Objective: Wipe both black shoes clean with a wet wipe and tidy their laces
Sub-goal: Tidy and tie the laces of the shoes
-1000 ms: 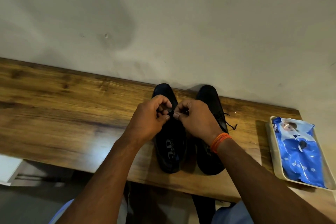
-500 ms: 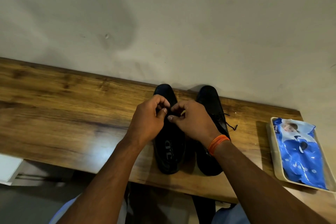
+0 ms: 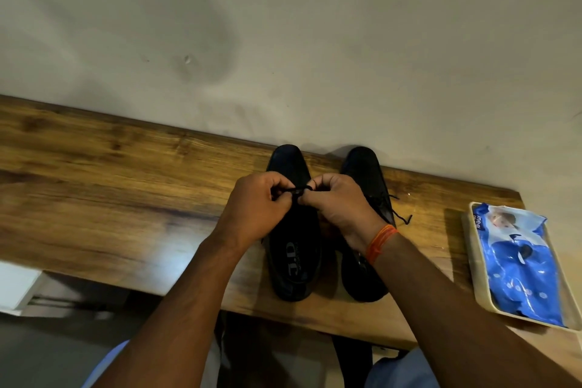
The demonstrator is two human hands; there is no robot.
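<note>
- Shoes, two black ones, side by side on wooden tabletop [image 3: 126,186], toes toward the wall [image 3: 283,41], heels near the front edge.
- Left shoe [image 3: 294,268]: insole with printed logo visible; both hands sit over its lacing area.
- Left hand [image 3: 256,208]: fingers curled, pinching the black lace [image 3: 299,190] of the left shoe between thumb and fingertips.
- Right hand [image 3: 338,205]: fingers curled too, pinching the same lace from the other side; fingertips of both hands meet just above the shoe's tongue.
- Short lace stretch runs between the two hands; loop or knot, cannot tell.
- Orange thread band [image 3: 379,242] on right wrist.
- Right shoe [image 3: 365,173]: partly hidden under right hand and forearm; its loose lace end [image 3: 401,217] trails onto the tabletop on the right side.
- Wet wipe pack [image 3: 519,264], blue and white, lies in a cream tray [image 3: 470,249] at the right end of the tabletop, well apart from the shoes.
- Light blue clothing at the bottom edge, blurred.
</note>
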